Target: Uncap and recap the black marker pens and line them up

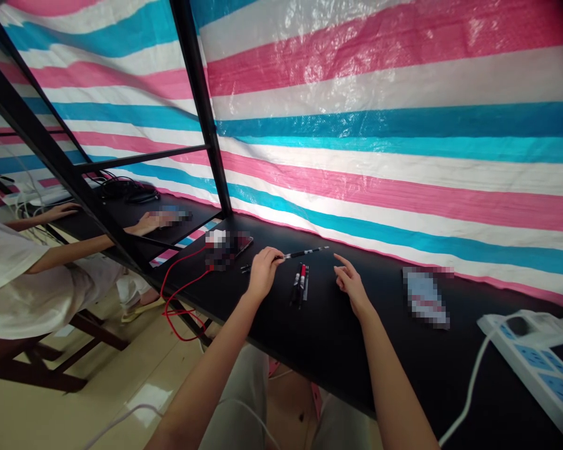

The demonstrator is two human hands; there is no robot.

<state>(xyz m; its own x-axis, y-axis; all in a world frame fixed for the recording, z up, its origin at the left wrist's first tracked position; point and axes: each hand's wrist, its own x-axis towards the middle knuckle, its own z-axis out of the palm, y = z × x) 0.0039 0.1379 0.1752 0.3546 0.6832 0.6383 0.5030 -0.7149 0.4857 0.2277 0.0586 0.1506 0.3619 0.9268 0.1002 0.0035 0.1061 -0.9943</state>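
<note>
My left hand (264, 273) pinches one end of a slim black-and-white pen (304, 253), which points right above the black table. To the right of the pen's far tip is my right hand (350, 284), holding nothing; its index finger is stretched out and the other fingers are loosely bent. Between the hands, a small group of markers and pens (300, 284) lies side by side on the table, mostly black with a red one among them. Partly hidden by my left hand, some thin dark items (246, 269) lie on its left.
A blurred-out packet (426, 299) lies right of my right hand. Farther right sits a white power strip (535, 365) with cables. Left are a phone (243, 245) and a red cable (171, 275). Beyond the black metal frame (201, 106), a person in white sits at the adjoining table.
</note>
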